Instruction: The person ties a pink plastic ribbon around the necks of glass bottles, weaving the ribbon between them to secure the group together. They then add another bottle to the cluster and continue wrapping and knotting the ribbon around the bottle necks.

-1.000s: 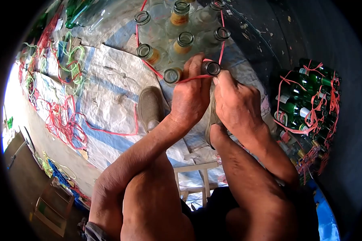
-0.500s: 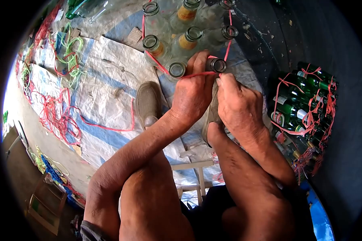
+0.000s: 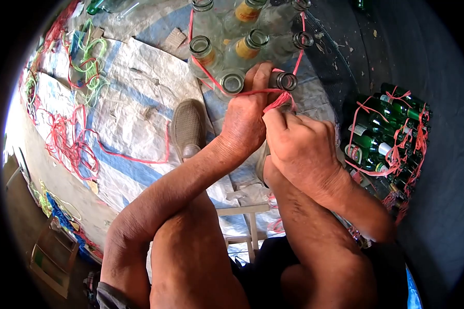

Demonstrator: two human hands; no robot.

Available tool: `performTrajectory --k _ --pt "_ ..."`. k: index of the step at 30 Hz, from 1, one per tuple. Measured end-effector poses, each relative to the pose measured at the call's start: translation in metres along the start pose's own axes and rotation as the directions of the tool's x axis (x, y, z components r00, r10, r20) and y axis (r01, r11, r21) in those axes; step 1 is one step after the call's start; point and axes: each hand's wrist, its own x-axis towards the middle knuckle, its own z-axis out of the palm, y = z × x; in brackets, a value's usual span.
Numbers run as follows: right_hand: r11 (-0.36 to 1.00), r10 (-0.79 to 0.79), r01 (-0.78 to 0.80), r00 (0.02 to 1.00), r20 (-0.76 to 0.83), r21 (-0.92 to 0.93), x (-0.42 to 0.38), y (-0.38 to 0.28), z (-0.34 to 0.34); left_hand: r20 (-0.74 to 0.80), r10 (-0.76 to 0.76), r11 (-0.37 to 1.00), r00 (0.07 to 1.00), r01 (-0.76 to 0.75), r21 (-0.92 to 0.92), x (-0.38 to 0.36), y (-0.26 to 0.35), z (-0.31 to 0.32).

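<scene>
Several clear glass bottles [image 3: 206, 56] stand in a cluster at the top centre, some with yellow labels, with pink twine [image 3: 298, 64] looped round their necks. My left hand [image 3: 246, 116] is at the near side of the cluster, its fingers wrapped round the twine between the two nearest bottles. Just right of it, my right hand [image 3: 303, 144] is closed on a bunched part of the same twine below the nearest right bottle [image 3: 283, 81]. The fingertips of my left hand are partly hidden among the bottles.
Green bottles [image 3: 368, 123] bound with pink twine lie at the right. Tangled pink twine [image 3: 69, 139] and green twine [image 3: 93, 56] lie on the white and blue sheet [image 3: 123, 108] at the left. My shoe [image 3: 188, 123] is below the cluster; a wooden frame [image 3: 51, 257] is lower left.
My right hand has turned and moved slightly down, and a bunch of pink twine now shows above its fingers. The bottles appear slightly further right in view.
</scene>
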Motion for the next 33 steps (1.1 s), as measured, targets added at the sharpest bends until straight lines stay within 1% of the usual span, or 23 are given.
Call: performTrajectory --k 1,4,7,10,11,12,13,16,17,18,19,20,21,22,23,24,25,26,28,29,32,33 --pt "1.000 -0.022 0.023 1.000 0.011 -0.013 0.003 0.000 -0.003 0.006 0.041 0.999 0.999 -0.041 0.027 0.000 -0.005 0.001" --pt "0.995 -0.090 0.091 0.996 0.014 -0.050 0.020 0.003 -0.018 0.015 0.009 0.999 1.000 -0.010 0.045 -0.001 -0.007 0.001" --pt "0.980 -0.167 0.170 0.985 0.036 -0.099 0.034 0.006 -0.025 0.005 0.018 0.999 1.000 -0.018 0.034 -0.001 -0.004 0.000" --pt "0.951 -0.257 0.264 0.964 0.067 -0.161 0.048 0.011 -0.026 -0.015 0.052 0.995 0.999 -0.050 0.085 0.001 -0.004 -0.002" --pt "0.938 -0.285 0.295 0.955 0.077 -0.180 0.055 0.013 -0.031 -0.078 0.097 0.994 0.992 -0.092 0.067 0.000 -0.002 -0.001" --pt "0.925 -0.314 0.325 0.945 0.089 -0.197 0.060 0.015 -0.033 0.025 0.050 0.993 0.998 -0.053 0.110 -0.005 -0.005 -0.002" --pt "0.924 -0.336 0.350 0.935 0.111 -0.154 0.063 0.017 -0.031 0.125 0.001 0.988 0.992 -0.021 0.154 -0.009 -0.010 -0.004" --pt "0.894 -0.397 0.417 0.907 0.138 -0.166 0.080 0.028 -0.040 0.141 0.022 0.964 0.990 -0.058 0.260 -0.009 -0.017 0.001" --pt "0.913 -0.375 0.393 0.914 0.156 -0.112 0.085 0.030 -0.041 0.155 0.028 0.967 0.988 -0.066 0.247 -0.009 -0.019 0.002" --pt "0.914 -0.380 0.394 0.915 0.134 -0.100 0.087 0.034 -0.040 0.169 0.035 0.969 0.985 -0.075 0.236 -0.007 -0.017 0.000" --pt "0.913 -0.388 0.398 0.915 0.109 -0.088 0.091 0.038 -0.038 0.182 0.009 0.970 0.983 -0.053 0.236 -0.008 -0.014 -0.002" --pt "0.913 -0.395 0.402 0.915 0.085 -0.076 0.094 0.042 -0.036 0.152 0.031 0.969 0.988 -0.067 0.236 -0.006 -0.013 -0.002" --pt "0.923 -0.369 0.373 0.928 0.058 -0.090 0.097 0.046 -0.032 0.124 0.051 0.969 0.991 -0.079 0.234 -0.004 -0.009 -0.003" --pt "0.936 -0.346 0.350 0.935 0.070 -0.040 0.098 0.047 -0.032 0.096 0.069 0.969 0.993 -0.090 0.232 -0.005 -0.006 -0.002" --pt "0.945 -0.326 0.327 0.942 0.080 0.005 0.100 0.048 -0.034 0.148 0.058 0.957 0.987 -0.097 0.272 -0.005 -0.008 -0.003" --pt "0.952 -0.306 0.303 0.948 0.090 0.049 0.103 0.050 -0.034 0.101 0.055 0.970 0.993 -0.077 0.230 -0.003 -0.009 -0.001" --pt "0.941 -0.340 0.339 0.939 0.055 0.022 0.107 0.057 -0.032 0.057 0.048 0.981 0.997 -0.058 0.186 -0.002 -0.010 0.001" --pt "0.949 -0.314 0.313 0.947 0.074 0.030 0.106 0.059 -0.033 0.015 0.037 0.989 0.999 -0.038 0.139 -0.001 -0.010 0.003" --pt "0.964 -0.266 0.262 0.958 0.108 0.042 0.109 0.059 -0.042 -0.003 0.098 0.982 0.995 -0.097 0.163 0.001 -0.012 0.004" --pt "0.970 -0.242 0.240 0.945 0.219 0.034 0.108 0.054 -0.051 -0.010 0.128 0.977 0.992 -0.124 0.174 0.000 -0.013 0.004" --pt "0.975 -0.210 0.208 0.977 0.024 0.078 0.101 0.065 -0.037 -0.025 0.071 0.990 0.997 -0.067 0.124 0.002 -0.007 0.003" --pt "0.982 -0.170 0.164 0.984 0.059 0.095 0.099 0.067 -0.038 -0.011 0.044 0.996 0.999 -0.043 0.082 0.001 -0.006 0.004"
